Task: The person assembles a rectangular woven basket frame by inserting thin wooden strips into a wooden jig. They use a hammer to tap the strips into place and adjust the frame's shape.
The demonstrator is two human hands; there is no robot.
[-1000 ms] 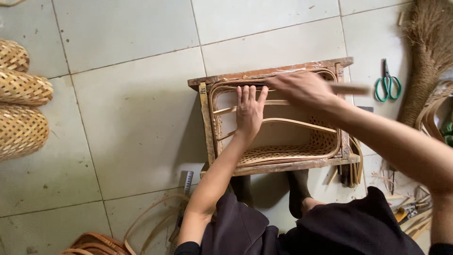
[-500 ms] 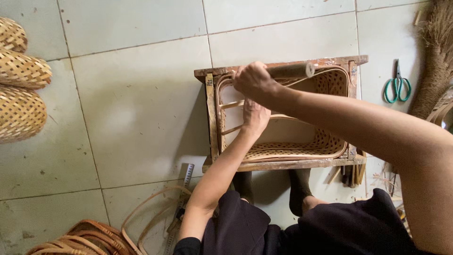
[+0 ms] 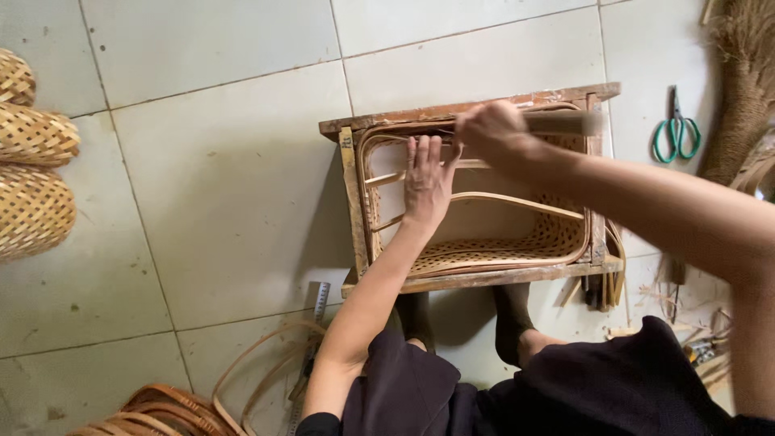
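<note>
A: How many things are there on the floor [image 3: 218, 202]?

B: I count one wooden frame [image 3: 476, 278], with one half-woven basket [image 3: 517, 242] inside it. At the left edge lie three woven baskets [image 3: 32, 206]. One pair of scissors [image 3: 676, 133] with green handles lies to the right, beside one bundle of brown fibre [image 3: 747, 73]. At the bottom left there is a pile of bent cane strips [image 3: 169, 404], too many to count, and one metal ruler [image 3: 316, 311] near it.

A: And the hands?

B: Two, both of the same person. The left hand [image 3: 426, 182] lies flat, fingers straight and close together, pressing on the top rim of the half-woven basket inside the frame. Its grip is spread and holds nothing.

A: The right one?

B: The right hand [image 3: 488, 129] is closed in a fist around one wooden stick [image 3: 565, 123], above the far rail of the frame. The stick looks blurred, so I cannot tell if it touches the rail.
</note>
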